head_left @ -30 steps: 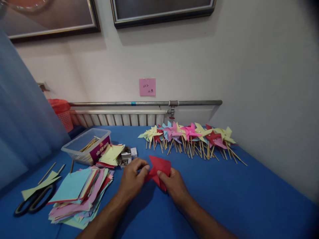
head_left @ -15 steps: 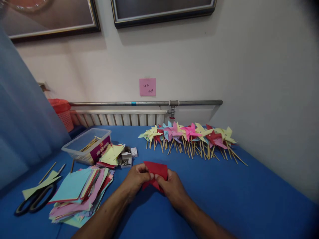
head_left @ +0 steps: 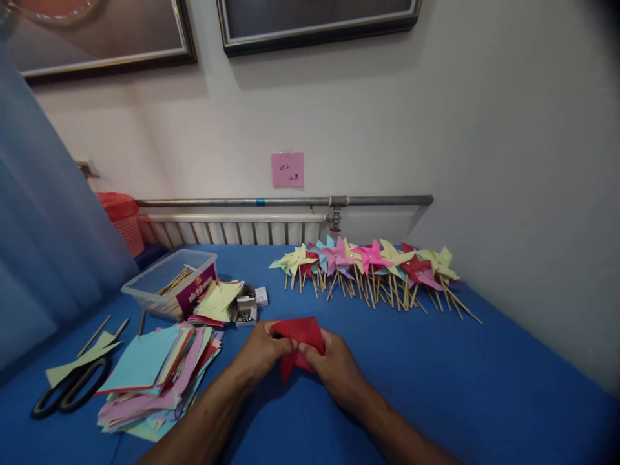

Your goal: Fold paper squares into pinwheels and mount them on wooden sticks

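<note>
A red sheet of paper (head_left: 303, 330), cut or folded so that pointed flaps hang down, is held between both my hands above the blue table. My left hand (head_left: 267, 349) pinches its left side, thumb in front. From the right, my right hand (head_left: 334, 361) grips the other side, its thumb pressed near the middle close to the left thumb. Most of my fingers are hidden behind the paper. Just beyond my left hand stand small open boxes of metal fasteners (head_left: 246, 313). A stack of coloured paper squares (head_left: 145, 361) lies to the left of my left forearm.
Finished paper pinwheels on sticks (head_left: 371, 258) lie in a row at the back. Left are a clear plastic tub with sticks (head_left: 140, 300), yellow and red paper pieces (head_left: 217, 302) and black-handled scissors (head_left: 72, 391). A red basket (head_left: 126, 226) stands behind, near a blue curtain (head_left: 53, 226).
The red paper has been turned and bent between my hands: its top edge has shifted left and a pointed flap now hangs lower. Both hands keep their hold.
</note>
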A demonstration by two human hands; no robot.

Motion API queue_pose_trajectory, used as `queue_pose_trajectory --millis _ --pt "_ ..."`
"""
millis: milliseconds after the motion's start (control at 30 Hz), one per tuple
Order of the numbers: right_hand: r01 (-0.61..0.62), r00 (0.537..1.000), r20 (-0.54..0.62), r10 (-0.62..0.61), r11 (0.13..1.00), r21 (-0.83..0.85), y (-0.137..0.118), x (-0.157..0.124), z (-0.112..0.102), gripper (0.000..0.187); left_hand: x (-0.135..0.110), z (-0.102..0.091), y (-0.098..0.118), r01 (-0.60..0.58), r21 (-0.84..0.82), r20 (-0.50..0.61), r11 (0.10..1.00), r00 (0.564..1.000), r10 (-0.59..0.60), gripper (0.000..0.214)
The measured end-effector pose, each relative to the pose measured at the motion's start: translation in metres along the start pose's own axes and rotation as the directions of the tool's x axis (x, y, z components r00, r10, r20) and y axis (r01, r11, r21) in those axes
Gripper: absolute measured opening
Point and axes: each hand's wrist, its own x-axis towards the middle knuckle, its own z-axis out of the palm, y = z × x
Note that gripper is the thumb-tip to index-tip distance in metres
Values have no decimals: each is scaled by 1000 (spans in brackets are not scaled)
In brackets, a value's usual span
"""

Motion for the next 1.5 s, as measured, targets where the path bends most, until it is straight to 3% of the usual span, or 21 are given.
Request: queue_pose_trajectory --millis 300,500,700,900,1067,1300,1500 --pt "-22 999 45 3 907 421 -3 -3 4 48 0 3 -2 -16 -272 -100 962 995 -12 26" --pt "72 997 -44 -59 905 419 3 1 17 50 2 8 -6 -62 -364 -149 929 989 8 27" --pt "34 960 -275 61 944 328 19 11 26 33 2 19 -11 -85 -378 -194 922 981 10 37" --pt "53 940 -328 93 910 411 23 11 25 31 0 25 -15 -71 -387 -210 919 978 -14 50" --pt "6 940 -322 113 938 346 21 10 18 26 -1 16 -11 -54 -315 -136 947 991 12 39" --pt "-93 971 -195 141 967 237 16 8 11 26 1 -2 6 -128 -41 -278 991 954 112 34" --pt "-148 957 -225 184 975 168 19 11 12 27 2 -2 0 -220 217 -252 951 929 272 24"
